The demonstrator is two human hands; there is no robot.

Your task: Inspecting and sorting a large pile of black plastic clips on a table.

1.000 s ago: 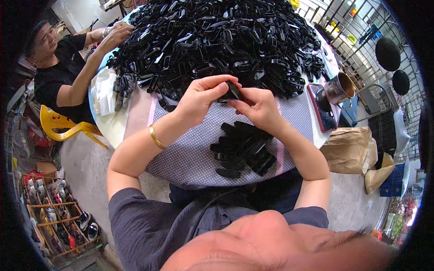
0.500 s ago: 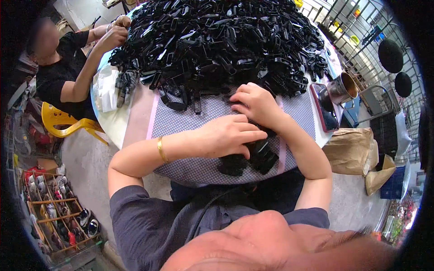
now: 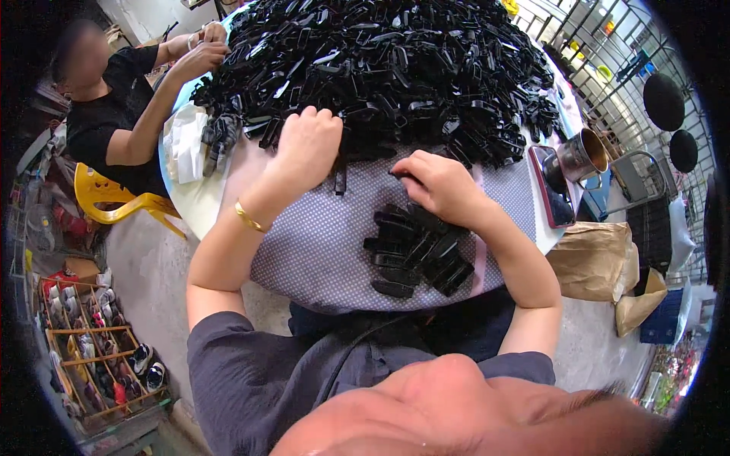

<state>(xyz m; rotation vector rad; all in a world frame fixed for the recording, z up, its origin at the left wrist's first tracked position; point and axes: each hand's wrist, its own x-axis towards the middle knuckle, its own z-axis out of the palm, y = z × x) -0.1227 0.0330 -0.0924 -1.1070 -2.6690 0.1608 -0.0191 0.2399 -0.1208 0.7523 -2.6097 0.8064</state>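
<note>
A large heap of glossy black plastic pieces (image 3: 395,76) covers the far part of the table. At the heap's near left edge is my left hand (image 3: 310,148), back upward and fingers curled in; anything inside them is hidden. My right hand (image 3: 441,186) is closed, with thumb and forefinger pinching a small dark piece (image 3: 396,175) whose exact kind is unclear. Just below that hand lies a small group of black pieces (image 3: 418,254), set roughly in rows on the dotted cloth (image 3: 319,258).
Across the left side a co-worker (image 3: 114,114) handles something at the heap's edge. White packets (image 3: 186,144) lie near them. On the right stand a phone (image 3: 553,186) and a metal mug (image 3: 582,156). A brown paper bag (image 3: 597,258) sits beyond the table edge.
My left hand has moved from the small group up and left to the heap. My right hand has shifted slightly right and down, uncovering the grouped pieces.
</note>
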